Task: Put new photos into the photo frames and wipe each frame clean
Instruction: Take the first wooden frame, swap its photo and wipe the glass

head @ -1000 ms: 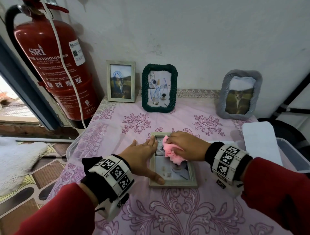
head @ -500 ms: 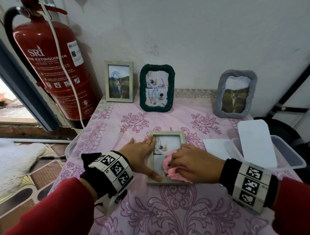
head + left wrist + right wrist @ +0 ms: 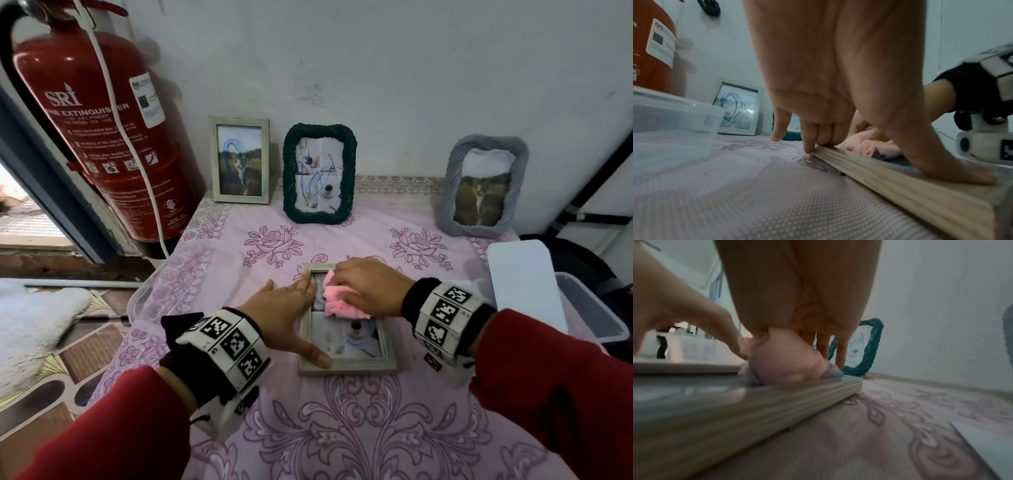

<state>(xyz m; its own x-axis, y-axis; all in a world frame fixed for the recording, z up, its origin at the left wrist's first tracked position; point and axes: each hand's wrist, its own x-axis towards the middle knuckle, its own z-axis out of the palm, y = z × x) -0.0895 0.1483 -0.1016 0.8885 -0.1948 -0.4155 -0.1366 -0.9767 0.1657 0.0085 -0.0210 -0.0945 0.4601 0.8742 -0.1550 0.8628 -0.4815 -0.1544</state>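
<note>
A pale wooden photo frame [image 3: 346, 364] lies flat, glass up, on the pink flowered tablecloth [image 3: 342, 428]. My left hand [image 3: 294, 308] presses its left rim with straight fingers and thumb; the left wrist view shows the fingertips [image 3: 824, 141] on the frame [image 3: 900, 183]. My right hand [image 3: 366, 287] holds a bunched pink cloth [image 3: 339, 305] on the far part of the glass. The right wrist view has the cloth [image 3: 785, 360] under the palm on the frame [image 3: 735, 410]. The cloth and hand hide the upper half of the photo.
Three frames stand against the wall: a pale wooden one [image 3: 241, 161], a dark green rope one [image 3: 320, 174] and a grey one [image 3: 486, 185]. A red fire extinguisher [image 3: 92, 130] hangs at left. A clear box [image 3: 596, 308] with a white lid [image 3: 524, 284] sits at right, another clear container [image 3: 674, 121] at left.
The right hand has slid the pink cloth from the near end of the glass back up to the far end. The left hand stays pressed on the left rim.
</note>
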